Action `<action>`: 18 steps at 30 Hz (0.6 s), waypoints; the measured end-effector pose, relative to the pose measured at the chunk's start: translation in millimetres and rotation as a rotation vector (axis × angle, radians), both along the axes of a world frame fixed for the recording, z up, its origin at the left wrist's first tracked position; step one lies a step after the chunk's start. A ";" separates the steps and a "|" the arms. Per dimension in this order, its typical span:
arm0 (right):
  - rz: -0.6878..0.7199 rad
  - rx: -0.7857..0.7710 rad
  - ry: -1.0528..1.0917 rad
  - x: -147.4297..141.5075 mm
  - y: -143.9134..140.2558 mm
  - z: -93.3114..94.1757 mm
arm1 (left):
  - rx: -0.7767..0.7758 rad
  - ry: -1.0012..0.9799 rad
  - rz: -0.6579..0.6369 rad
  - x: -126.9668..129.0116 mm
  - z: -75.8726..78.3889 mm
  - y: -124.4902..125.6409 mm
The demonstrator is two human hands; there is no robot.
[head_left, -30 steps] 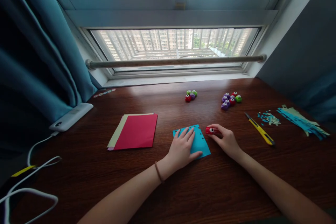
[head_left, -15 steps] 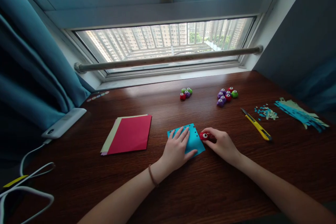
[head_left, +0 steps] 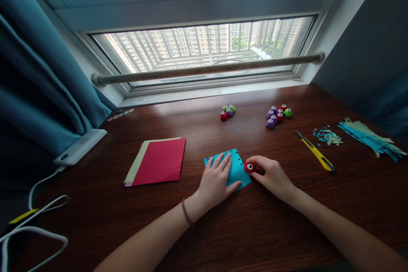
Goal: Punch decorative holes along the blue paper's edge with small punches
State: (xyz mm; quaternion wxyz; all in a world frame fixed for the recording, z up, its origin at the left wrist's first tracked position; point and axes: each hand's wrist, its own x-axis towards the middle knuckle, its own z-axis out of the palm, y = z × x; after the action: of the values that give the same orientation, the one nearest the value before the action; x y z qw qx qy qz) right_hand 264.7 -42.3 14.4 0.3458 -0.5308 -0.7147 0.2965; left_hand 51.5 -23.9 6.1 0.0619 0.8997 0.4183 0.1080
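A small blue paper square [head_left: 236, 168] lies on the dark wooden desk [head_left: 242, 229], with punched holes along its far edge. My left hand [head_left: 215, 182] rests flat on it, fingers spread. At the paper's right edge sits a small red craft punch [head_left: 249, 166], and my right hand [head_left: 272, 175] grips it from the right.
A red sheet on a paper stack [head_left: 157, 162] lies left of the hands. Two clusters of small coloured punches [head_left: 227, 112] [head_left: 278, 116] sit farther back. A yellow utility knife [head_left: 315, 156], paper bits [head_left: 327, 136] and blue strips [head_left: 371, 139] are right. White power bank [head_left: 79, 147] and cables [head_left: 35, 212] are left.
My right hand slid the red punch left from beyond the paper's corner onto its right edge. The camera tilted slightly; my left hand stayed on the paper.
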 end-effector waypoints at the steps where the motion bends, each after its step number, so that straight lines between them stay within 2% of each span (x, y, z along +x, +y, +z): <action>1: 0.010 0.015 -0.007 0.2 0.1 1.0 | 0.000 0.000 0.003 0.0 -0.2 -0.1; 9: 0.021 0.019 -0.117 0.9 0.2 3.8 | 0.015 -0.015 0.013 -0.9 -2.1 0.1; 18: -0.037 -0.017 0.011 1.1 5.4 -5.7 | 0.001 0.001 0.026 -1.0 -3.2 0.1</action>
State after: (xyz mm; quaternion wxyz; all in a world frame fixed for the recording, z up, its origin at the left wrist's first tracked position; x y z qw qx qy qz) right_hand 265.7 -36.8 8.6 0.3507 -0.5450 -0.7004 0.2990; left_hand 50.6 -23.8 2.9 0.0599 0.8943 0.4298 0.1086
